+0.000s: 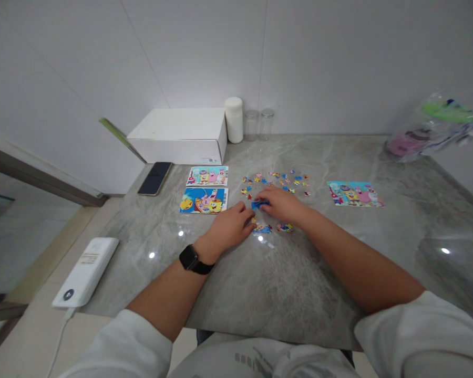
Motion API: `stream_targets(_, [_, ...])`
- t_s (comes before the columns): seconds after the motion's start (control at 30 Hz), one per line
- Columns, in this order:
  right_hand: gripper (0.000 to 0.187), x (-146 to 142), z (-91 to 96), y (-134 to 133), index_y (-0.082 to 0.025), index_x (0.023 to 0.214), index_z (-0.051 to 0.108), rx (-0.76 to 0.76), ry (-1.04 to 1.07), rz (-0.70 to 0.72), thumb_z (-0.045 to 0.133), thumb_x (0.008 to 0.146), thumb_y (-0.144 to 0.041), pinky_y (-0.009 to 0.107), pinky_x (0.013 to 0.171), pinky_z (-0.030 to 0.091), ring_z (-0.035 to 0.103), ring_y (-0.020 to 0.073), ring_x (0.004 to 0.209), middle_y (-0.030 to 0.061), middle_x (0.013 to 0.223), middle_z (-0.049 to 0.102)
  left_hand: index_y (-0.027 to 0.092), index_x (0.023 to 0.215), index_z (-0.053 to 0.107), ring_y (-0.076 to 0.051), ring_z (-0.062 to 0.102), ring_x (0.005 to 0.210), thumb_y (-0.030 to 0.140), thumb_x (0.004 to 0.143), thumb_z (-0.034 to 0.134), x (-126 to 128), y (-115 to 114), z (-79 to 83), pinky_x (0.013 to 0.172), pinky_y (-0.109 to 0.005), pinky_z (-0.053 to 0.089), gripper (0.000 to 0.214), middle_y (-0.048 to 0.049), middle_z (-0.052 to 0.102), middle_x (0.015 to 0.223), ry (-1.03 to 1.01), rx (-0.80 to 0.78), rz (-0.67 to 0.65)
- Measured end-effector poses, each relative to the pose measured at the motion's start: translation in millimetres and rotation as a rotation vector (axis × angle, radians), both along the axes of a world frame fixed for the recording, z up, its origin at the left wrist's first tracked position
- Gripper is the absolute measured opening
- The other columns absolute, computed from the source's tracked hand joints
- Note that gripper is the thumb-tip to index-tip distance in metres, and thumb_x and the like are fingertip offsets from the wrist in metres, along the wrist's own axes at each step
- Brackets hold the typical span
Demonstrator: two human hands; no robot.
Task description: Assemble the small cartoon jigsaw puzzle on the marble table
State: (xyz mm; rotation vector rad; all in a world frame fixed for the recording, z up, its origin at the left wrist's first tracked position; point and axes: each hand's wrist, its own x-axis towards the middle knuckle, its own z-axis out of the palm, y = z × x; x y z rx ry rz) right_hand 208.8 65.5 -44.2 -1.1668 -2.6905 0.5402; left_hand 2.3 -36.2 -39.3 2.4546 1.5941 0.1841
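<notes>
My right hand (278,203) has its fingertips closed on blue jigsaw puzzle pieces (256,205) lying on the table. From the left side, my left hand (234,223) rests on the table with bent fingers and thumb against the edge of the pieces; its exact grip is partly hidden. Just below, a strip of joined puzzle pieces (263,229) lies flat, with a small separate puzzle cluster (284,228) to its right. Several loose puzzle pieces (286,181) are scattered beyond my hands.
Two cartoon picture cards (204,201) lie at left, another picture card (355,194) at right. Behind stand a white box (177,144), a white bottle (234,121) and two clear jars (251,126). A phone (155,178), a cabled white power bank (86,272) and a plastic bag (429,128) sit near the edges.
</notes>
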Motion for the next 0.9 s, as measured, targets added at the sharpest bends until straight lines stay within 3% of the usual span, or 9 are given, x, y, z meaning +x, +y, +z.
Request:
stream_targets(0.23, [0.028,28.0,42.3,14.3,-0.022,0.122,0.078,0.100,-0.020,-0.151,0.067,0.097,-0.018,0.036,0.098,0.050,0.069,0.0236,0.102,0.0096,0.118,0.076,0.025,0.126,0.070,-0.024,0.069,0.110,0.038,0.104,0.060,-0.9,2.5,-2.1,0.094,-0.037,0.059,0.028,-0.0091,0.064,0.130,-0.111,0.002,-0.041])
stream_targets(0.37, [0.028,44.7,66.2,14.5,-0.021,0.122,0.078,0.117,-0.045,-0.213,0.065,0.097,-0.021,0.034,0.091,0.051,0.070,0.0230,0.098,0.0086,0.113,0.078,0.023,0.129,0.070,-0.026,0.065,0.124,0.035,0.106,0.057,-3.6,6.9,-6.1,0.109,-0.043,0.054,0.029,-0.0105,0.067,0.134,-0.212,0.082,-0.069])
stream_targets(0.47, [0.027,56.9,78.7,11.6,-0.021,0.121,0.079,0.139,-0.071,-0.216,0.066,0.097,-0.024,0.034,0.089,0.051,0.070,0.0238,0.099,0.0084,0.111,0.079,0.022,0.136,0.067,-0.030,0.059,0.136,0.039,0.102,0.064,-6.7,9.4,-7.8,0.118,-0.048,0.047,0.038,-0.0125,0.063,0.149,-0.234,0.136,-0.103])
stream_targets(0.63, [0.027,75.0,93.8,2.5,-0.025,0.120,0.079,0.097,-0.124,-0.191,0.069,0.096,-0.026,0.034,0.087,0.051,0.071,0.0238,0.097,0.0063,0.111,0.080,0.021,0.142,0.065,-0.032,0.056,0.139,0.054,0.096,0.071,-9.8,10.7,-10.7,0.119,-0.051,0.044,0.056,-0.0144,0.057,0.159,-0.213,0.099,-0.146])
stream_targets(0.77, [0.028,75.1,83.9,-6.1,-0.025,0.122,0.078,0.075,-0.127,-0.168,0.071,0.095,-0.025,0.035,0.092,0.051,0.071,0.0244,0.102,0.0073,0.116,0.079,0.021,0.143,0.065,-0.031,0.057,0.138,0.056,0.097,0.070,-9.7,11.9,-14.2,0.119,-0.049,0.044,0.058,-0.0135,0.059,0.158,-0.205,0.088,-0.155])
stream_targets(0.9, [0.022,63.8,46.8,-19.3,-0.020,0.117,0.079,0.145,-0.131,-0.052,0.067,0.098,-0.022,0.041,0.108,0.046,0.067,0.0280,0.118,0.0118,0.120,0.078,0.021,0.143,0.066,-0.030,0.059,0.136,0.055,0.096,0.071,-8.8,12.3,-16.2,0.118,-0.048,0.045,0.058,-0.0128,0.058,0.158,-0.211,0.095,-0.147])
